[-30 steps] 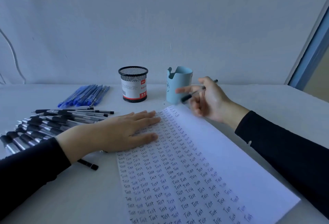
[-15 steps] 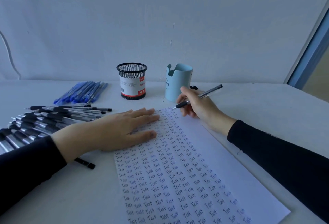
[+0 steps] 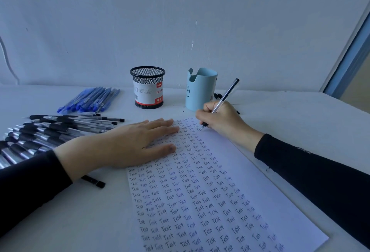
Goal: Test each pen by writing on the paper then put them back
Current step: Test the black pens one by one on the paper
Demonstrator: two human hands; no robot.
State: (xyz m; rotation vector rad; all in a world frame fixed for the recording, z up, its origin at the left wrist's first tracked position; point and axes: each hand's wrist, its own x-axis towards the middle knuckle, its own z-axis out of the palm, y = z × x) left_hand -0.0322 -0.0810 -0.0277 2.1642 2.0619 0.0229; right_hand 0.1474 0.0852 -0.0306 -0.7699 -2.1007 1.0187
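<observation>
Right hand point(image 3: 222, 119): fingers point(image 3: 204, 111) pinch the pen point(image 3: 228, 93), tip on the paper's point(image 3: 240, 171) far end.
Left hand point(image 3: 128, 143): fingers point(image 3: 160, 125) straight, pressing the paper.
Mesh cup point(image 3: 147, 87), blue holder point(image 3: 200, 89): upright beyond the paper; contents not discernible.

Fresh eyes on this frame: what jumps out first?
The paper, running from the centre to the lower right, is packed with rows of handwritten "Test". At its top end the right hand grips a pen with the tip at the sheet, while the left hand lies flat on the paper. At far left is a fan of black pens, with a cluster of blue pens behind it.
</observation>
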